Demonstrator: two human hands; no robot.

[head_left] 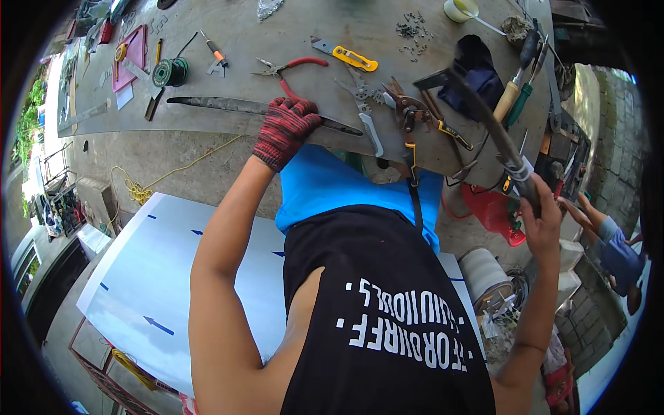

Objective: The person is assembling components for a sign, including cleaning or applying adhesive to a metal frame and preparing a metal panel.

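Observation:
My left hand (285,131), in a red and black knit glove, has its fingers closed on a long, flat dark metal blade (207,102) lying along the bench's front edge. My bare right hand (543,214) grips a long dark metal hammer-like tool (484,111), raised at the right with its head pointing left. Near my left hand are red-handled pliers (301,63). Right of the blade lie silver-bladed cutters (370,135), rusty snips (411,111) and a dark cloth bundle (470,76).
The metal bench (235,48) also holds a yellow knife (356,59), wire spool (169,72), soldering iron (214,48), pink board (130,41) and small metal bits (411,34). Below are a yellow cord (142,194), white sheet (152,270) and red container (487,214). Another person (615,256) is at right.

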